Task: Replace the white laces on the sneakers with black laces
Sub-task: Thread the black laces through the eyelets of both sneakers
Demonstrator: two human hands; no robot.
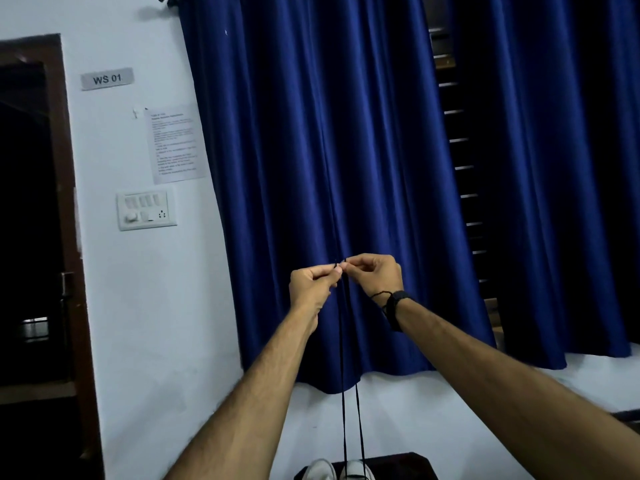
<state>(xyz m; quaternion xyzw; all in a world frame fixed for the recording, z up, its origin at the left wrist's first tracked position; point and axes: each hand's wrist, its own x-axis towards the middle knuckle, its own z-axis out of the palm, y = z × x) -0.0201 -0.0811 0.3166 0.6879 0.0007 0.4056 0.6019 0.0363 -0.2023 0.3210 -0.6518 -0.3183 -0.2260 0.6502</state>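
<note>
Both arms are raised in front of a blue curtain. The left hand and the right hand meet at the same height, fingertips almost touching, each pinching one tip of the black lace between thumb and forefinger. From the two pinches the lace hangs as two near-parallel strands, its long axis close to vertical, running straight down to the sneakers at the bottom edge of the view. There the strands reach the right-hand sneaker of the pair; how they pass through its eyelets is too small to tell. The sneakers stand on a dark surface, directly below the hands and well apart from them. Neither hand is nearer the shoe, and the tips sit level, which suggests the two halves are being matched for length. The next move probably depends on keeping this vertical line taut while lowering the tips toward the eyelets.
</note>
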